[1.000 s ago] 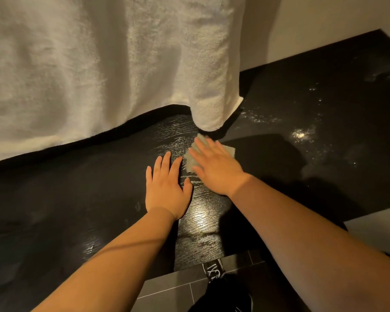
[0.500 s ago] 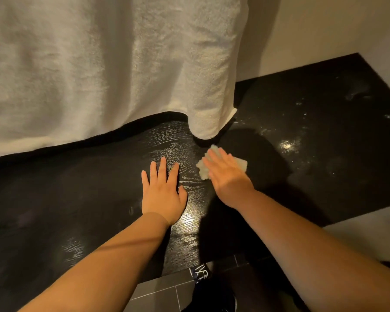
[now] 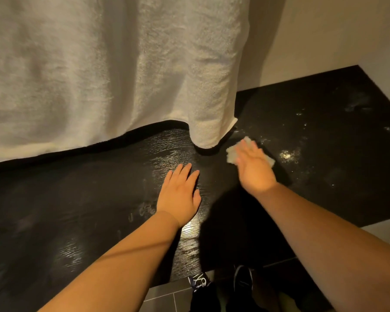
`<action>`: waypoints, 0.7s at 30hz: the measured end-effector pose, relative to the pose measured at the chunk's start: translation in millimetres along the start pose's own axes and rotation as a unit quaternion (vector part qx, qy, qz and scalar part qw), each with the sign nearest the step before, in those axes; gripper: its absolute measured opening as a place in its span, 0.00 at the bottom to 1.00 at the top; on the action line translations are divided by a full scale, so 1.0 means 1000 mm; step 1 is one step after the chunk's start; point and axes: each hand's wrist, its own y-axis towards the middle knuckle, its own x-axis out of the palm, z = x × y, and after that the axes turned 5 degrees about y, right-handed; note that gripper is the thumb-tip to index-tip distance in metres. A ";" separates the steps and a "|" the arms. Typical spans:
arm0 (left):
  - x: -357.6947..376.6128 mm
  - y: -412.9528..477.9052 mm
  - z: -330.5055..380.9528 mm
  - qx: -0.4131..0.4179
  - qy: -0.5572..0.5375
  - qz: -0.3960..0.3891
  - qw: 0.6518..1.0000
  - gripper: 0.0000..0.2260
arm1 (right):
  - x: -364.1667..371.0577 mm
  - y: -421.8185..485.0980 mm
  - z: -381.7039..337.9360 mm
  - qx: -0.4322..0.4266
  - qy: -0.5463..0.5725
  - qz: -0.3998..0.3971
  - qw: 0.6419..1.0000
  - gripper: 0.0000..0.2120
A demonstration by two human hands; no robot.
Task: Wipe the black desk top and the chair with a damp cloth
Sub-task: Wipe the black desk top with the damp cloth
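Observation:
The black desk top [image 3: 77, 199] fills the lower half of the view, with wet streaks near its middle. My right hand [image 3: 253, 168] presses flat, fingers straight, on a small pale damp cloth [image 3: 232, 155]; only the cloth's edges show around the hand. My left hand [image 3: 180, 192] rests flat on the desk with fingers straight, left of the cloth and apart from it. No chair is in view.
A large white towel [image 3: 99, 70] hangs over the back of the desk, its lower corner just left of the cloth. White specks and dust [image 3: 288, 154] lie on the desk right of my right hand. A beige wall [image 3: 336, 34] stands behind. Dark floor tiles [image 3: 167, 298] and shoes lie below the desk's front edge.
My right hand has slid the cloth to the right and farther back, away from my left hand and toward the white specks. My left hand stays planted in the same spot.

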 end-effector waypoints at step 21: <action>0.002 0.070 0.091 -0.251 -0.050 -0.016 0.967 0.29 | -0.007 0.041 0.020 -0.174 -0.031 -0.106 0.978 0.28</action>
